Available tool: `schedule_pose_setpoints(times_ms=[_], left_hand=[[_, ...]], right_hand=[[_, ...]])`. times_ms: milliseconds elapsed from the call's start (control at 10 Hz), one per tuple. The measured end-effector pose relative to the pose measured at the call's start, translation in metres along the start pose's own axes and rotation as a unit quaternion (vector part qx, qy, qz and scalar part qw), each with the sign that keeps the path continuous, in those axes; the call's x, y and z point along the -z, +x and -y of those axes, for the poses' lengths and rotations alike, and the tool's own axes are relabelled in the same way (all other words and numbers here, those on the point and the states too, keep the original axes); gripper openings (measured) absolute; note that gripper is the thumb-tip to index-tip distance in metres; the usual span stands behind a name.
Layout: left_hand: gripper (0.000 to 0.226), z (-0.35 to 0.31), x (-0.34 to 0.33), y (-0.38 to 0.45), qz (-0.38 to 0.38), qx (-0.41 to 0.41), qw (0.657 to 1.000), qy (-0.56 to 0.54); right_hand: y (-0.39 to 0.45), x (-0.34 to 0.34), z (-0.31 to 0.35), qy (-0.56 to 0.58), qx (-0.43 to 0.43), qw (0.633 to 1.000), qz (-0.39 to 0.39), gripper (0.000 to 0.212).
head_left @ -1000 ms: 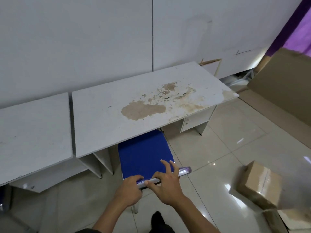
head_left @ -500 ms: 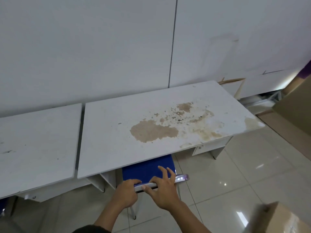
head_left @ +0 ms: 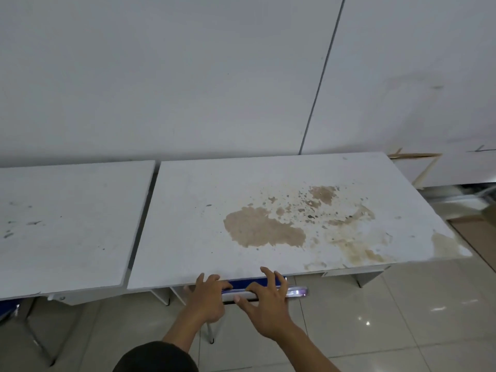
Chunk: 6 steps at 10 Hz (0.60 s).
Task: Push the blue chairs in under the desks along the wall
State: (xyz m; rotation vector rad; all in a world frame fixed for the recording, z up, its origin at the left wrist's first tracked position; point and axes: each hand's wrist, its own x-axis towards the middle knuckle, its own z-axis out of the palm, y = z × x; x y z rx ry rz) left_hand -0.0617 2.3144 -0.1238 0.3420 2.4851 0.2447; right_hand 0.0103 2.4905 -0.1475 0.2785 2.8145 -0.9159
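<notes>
The blue chair is almost wholly hidden under the stained white desk. Only a thin strip of blue seat and its chrome back bar show below the desk's front edge. My left hand curls over the bar's left part. My right hand presses on the bar beside it, fingers spread, fingertips reaching the desk edge. A chrome chair leg shows beneath my left wrist.
A second white desk stands to the left with a narrow gap between; another blue chair with a chrome frame peeks out under it. The white wall panels rise behind. Brown cardboard lies on the tiled floor at the right.
The chair has slid forward under the desk with both hands on its bar; the blue seat went from mostly visible to a thin strip. The view moved closer to the desk.
</notes>
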Motion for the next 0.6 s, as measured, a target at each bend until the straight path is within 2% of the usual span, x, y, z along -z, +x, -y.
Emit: schedule_pose_setpoints(times_ms=[200, 300, 400, 500, 600], left_hand=[[0.063, -0.004, -0.002, -0.001, -0.007, 0.022, 1.0, -0.013], [0.06, -0.006, -0.002, -0.005, -0.013, 0.03, 0.999, -0.008], [0.056, -0.01, 0.003, -0.01, 0.014, 0.047, 0.999, 0.009], [0.065, -0.017, 0.026, -0.013, 0.08, 0.067, 0.994, 0.039], [0.078, -0.031, 0.06, -0.016, 0.077, 0.058, 0.995, 0.004]], right_hand=[[-0.003, -0.001, -0.001, -0.026, 0.008, 1.0, -0.008, 0.067], [-0.004, 0.004, 0.001, -0.02, 0.007, 0.999, 0.027, 0.057], [0.003, 0.025, 0.01, -0.014, -0.013, 0.99, 0.143, 0.045], [0.018, 0.062, 0.027, -0.065, -0.028, 0.956, 0.285, 0.056], [0.037, 0.1, 0.043, -0.088, -0.054, 0.951, 0.292, 0.061]])
